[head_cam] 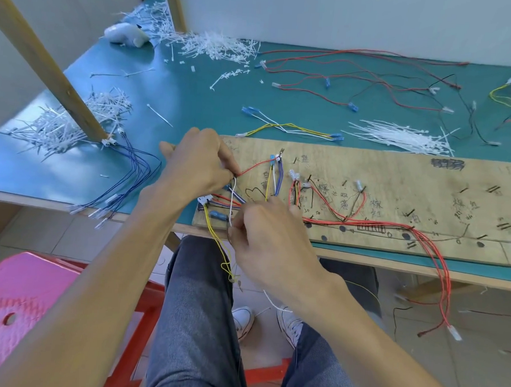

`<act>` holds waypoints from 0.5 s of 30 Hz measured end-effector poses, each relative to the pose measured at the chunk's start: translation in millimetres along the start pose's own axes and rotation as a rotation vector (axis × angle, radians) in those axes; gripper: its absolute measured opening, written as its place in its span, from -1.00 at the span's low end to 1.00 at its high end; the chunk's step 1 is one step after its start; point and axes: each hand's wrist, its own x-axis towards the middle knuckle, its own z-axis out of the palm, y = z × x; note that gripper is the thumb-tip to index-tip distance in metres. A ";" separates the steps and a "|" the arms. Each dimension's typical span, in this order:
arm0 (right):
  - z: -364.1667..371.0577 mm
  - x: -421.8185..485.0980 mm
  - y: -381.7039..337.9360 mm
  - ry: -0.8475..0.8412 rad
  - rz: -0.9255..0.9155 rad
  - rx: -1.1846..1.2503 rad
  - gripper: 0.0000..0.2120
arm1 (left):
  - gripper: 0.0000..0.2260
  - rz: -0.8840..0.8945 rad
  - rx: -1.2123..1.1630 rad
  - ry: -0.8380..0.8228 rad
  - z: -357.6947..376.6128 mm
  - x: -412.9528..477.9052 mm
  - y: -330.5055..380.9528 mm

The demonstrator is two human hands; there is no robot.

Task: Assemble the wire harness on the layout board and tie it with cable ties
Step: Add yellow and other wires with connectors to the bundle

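**HARNESS LAY AND GRIP POINTS, LEFT END OF BOARD**

The green-topped bench (194, 101) carries the long pale wooden layout board (397, 177), lying along the near edge with its long axis left to right. On it sits the part-laid harness (350, 222) of thin coloured wires. Its red trunk follows the board's length near the front edge. Short branches rise to dark pegs (310, 177) toward the far edge, and the right-hand tails spill off the front and hang below the bench.

Both hands work at the board's left end. The left hand (196, 163) has its fingers (225, 162) curled, pinching a single red wire (257, 164) that runs up and right to a blue terminal (271, 158). The right hand (272, 241) is curled too. Its fingers (241, 222) appear to pinch a thin white wire (232, 196) at the board's front edge, though I cannot see the contact itself. A yellow wire (216, 244) droops off the same corner below the bench edge.

I judge these wires light, limp and slightly springy: they will not hold a route unless drawn taut. Grip on the insulation close to a peg, not at the crimped terminals. A loose sheaf of white nylon cable ties (399, 137) lies on the bench just behind the board.
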 end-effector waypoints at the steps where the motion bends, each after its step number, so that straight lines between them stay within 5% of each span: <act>1: -2.2 -1.5 -0.1 0.000 0.002 0.013 -0.84 | -0.68 0.000 0.003 -0.001 0.0 -0.1 -0.6; 15: -26.0 -58.3 60.3 0.012 0.118 0.244 -0.88 | -0.72 0.063 0.035 0.045 2.0 -5.5 5.8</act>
